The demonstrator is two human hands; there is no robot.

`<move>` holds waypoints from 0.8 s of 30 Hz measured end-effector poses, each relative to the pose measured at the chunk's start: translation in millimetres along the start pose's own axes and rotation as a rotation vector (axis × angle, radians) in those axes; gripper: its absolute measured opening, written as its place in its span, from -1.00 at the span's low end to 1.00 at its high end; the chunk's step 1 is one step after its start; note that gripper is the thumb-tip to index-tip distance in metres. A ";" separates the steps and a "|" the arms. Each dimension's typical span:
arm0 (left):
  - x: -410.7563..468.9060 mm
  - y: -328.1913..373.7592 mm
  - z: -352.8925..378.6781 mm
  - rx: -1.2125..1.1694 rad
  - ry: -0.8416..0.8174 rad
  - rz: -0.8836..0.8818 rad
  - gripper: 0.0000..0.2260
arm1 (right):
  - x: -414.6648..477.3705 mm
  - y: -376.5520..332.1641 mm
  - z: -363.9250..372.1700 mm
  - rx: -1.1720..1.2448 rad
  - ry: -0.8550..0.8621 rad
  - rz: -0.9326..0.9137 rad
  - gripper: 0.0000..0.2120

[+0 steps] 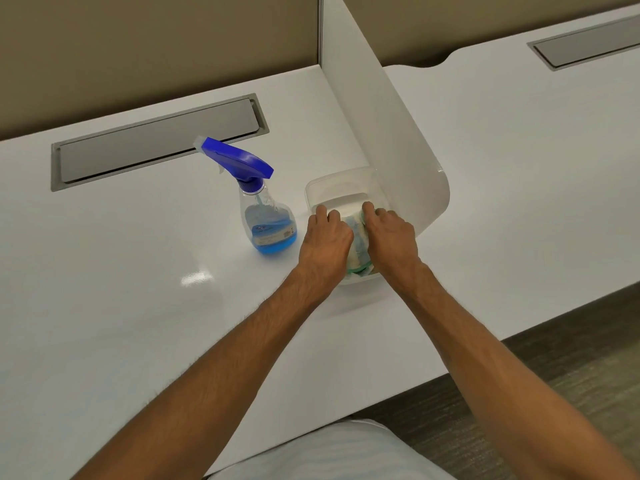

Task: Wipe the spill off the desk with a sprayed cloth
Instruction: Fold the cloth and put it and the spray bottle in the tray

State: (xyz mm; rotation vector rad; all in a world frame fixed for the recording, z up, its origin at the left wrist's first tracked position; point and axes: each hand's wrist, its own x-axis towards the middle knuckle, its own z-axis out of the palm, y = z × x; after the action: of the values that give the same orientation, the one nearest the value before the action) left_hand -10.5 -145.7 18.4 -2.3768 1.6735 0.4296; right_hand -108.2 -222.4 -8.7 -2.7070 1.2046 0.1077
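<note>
Cloth point(356, 247), soft and folded, pale with green edging, sits in a clear plastic tub point(322, 188) beside the white divider point(391, 140); my left hand point(323, 240) and right hand point(391, 237) both clutch it. I should lift it clear without tipping the tub, then reach the blue-triggered spray bottle point(266, 216) on the glossy surface point(121, 271).

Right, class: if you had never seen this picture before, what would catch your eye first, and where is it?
Most eyes go to the spray bottle with its bright blue trigger head and blue liquid, standing upright on the white desk at centre. Just right of it, the left hand and right hand reach into a clear plastic tub beside the white divider, both gripping a folded cloth.
</note>
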 end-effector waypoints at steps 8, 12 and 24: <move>3.3 -5.0 2.9 -0.002 -0.012 0.001 -0.39 | 2.9 -0.6 -1.6 0.002 -0.016 -0.022 -0.30; -3.8 -8.2 -0.5 -0.073 0.042 0.030 -0.45 | -0.1 -2.8 -1.9 0.015 0.000 -0.007 -0.33; -89.1 -78.4 32.8 -0.992 0.868 -0.459 -0.77 | -8.6 -56.1 -29.0 0.370 0.259 -0.140 -0.61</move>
State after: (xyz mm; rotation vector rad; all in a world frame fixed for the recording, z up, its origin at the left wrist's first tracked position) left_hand 31.3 -29.9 18.7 -3.9964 1.1328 0.1292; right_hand -72.5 -184.8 28.4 -2.5138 0.9722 -0.4521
